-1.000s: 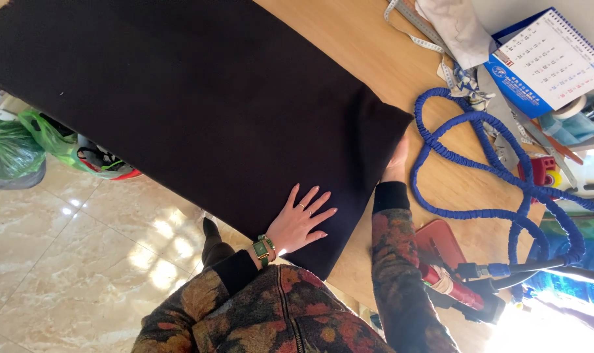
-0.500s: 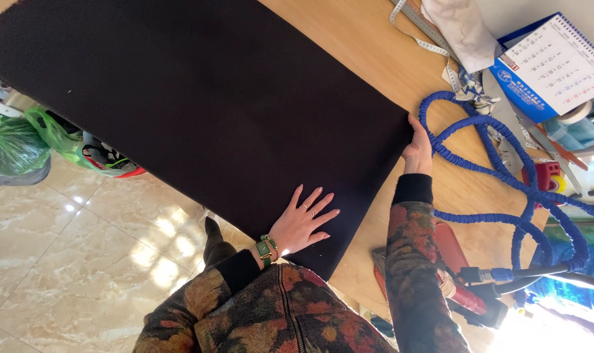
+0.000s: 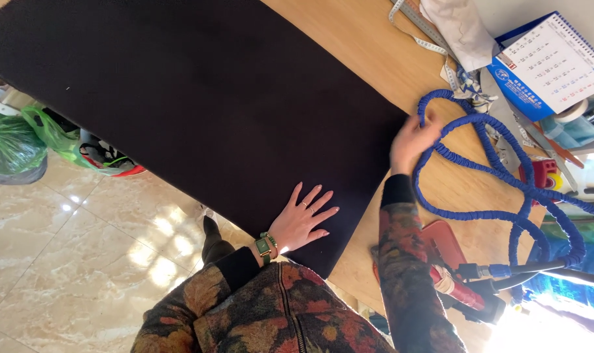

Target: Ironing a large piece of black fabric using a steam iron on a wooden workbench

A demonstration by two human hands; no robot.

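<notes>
Smoothing the black fabric (image 3: 199, 104)
My right hand (image 3: 411, 140) is sliding along its edge toward the blue hose (image 3: 499, 170), fingers loosely curled; left hand (image 3: 300, 222) is pressing spread flat.

Open wooden table (image 3: 369, 46) beyond the dark fabric (image 3: 199, 111), free for a pass along its far edge. Bare wood also between fabric edge and blue hose (image 3: 499, 176), already partly taken by the right hand (image 3: 411, 140). Blocked further right by hose loops, calendar (image 3: 545, 62), measuring tape (image 3: 418, 29), white cloth (image 3: 460, 26) and red tools (image 3: 450, 261). Near fabric corner pinned under the flat left hand (image 3: 300, 222). Green bags (image 3: 16, 140) down on the floor, clear of the tabletop
</notes>
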